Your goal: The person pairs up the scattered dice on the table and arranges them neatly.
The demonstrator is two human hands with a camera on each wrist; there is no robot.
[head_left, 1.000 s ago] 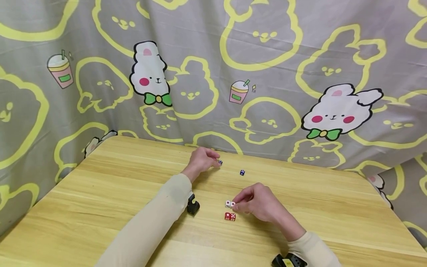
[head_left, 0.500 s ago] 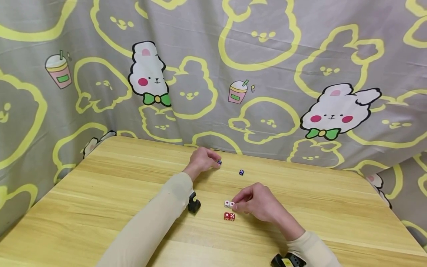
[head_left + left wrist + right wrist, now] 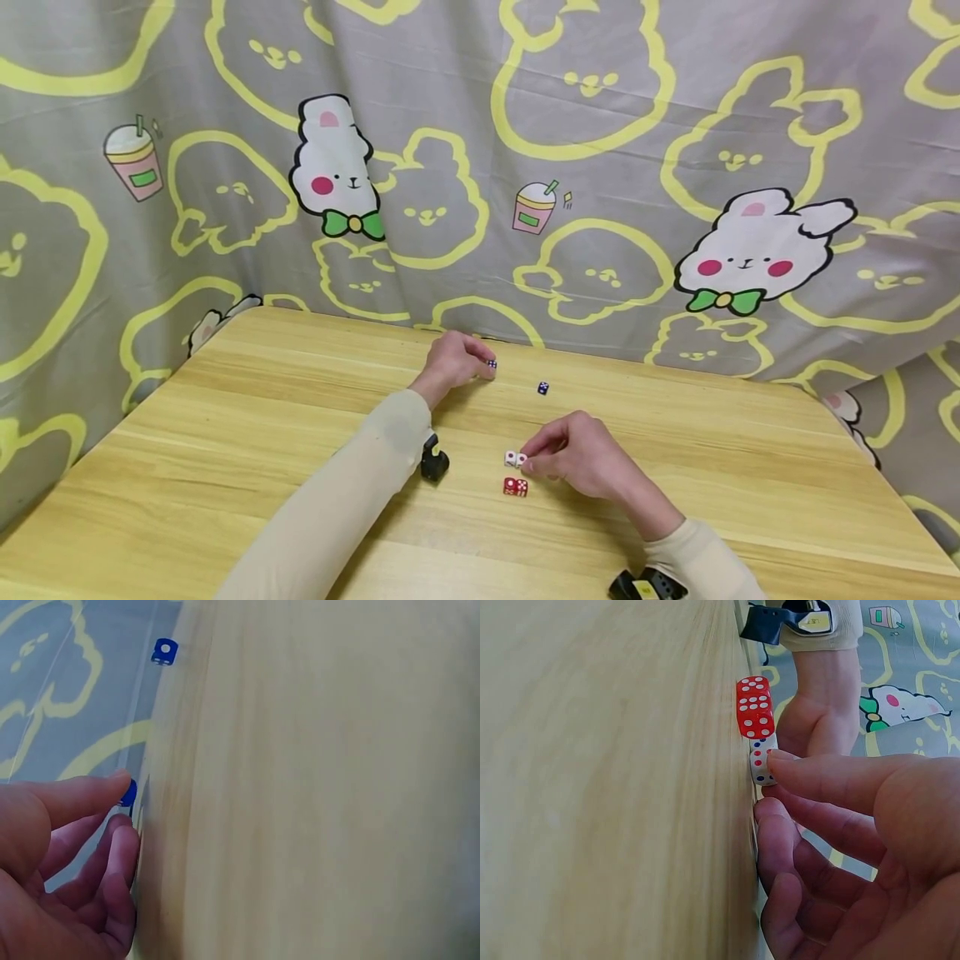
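Far out on the table, my left hand (image 3: 453, 358) pinches a small blue die (image 3: 492, 364) with white pips. Seen from the left wrist, thumb and fingertips partly cover that blue die (image 3: 129, 795). A second blue die (image 3: 543, 387) lies apart, to the right of it. Closer in, my right hand (image 3: 585, 454) grips the right one of two white dice (image 3: 511, 458) set side by side, between thumb and forefinger. Just in front of the white pair stand two red dice (image 3: 515, 487), also side by side. The right wrist view shows the red dice (image 3: 755, 707) beyond the white die (image 3: 761, 761).
The wood-grain table (image 3: 225, 433) reaches back to a grey curtain (image 3: 450, 167) printed with yellow outlines and white rabbits. Black devices are strapped at the left wrist (image 3: 434, 460) and the right wrist (image 3: 648, 585).
The blue die has come slightly closer in between my left fingertips. My right hand and the white and red dice stay where they were.
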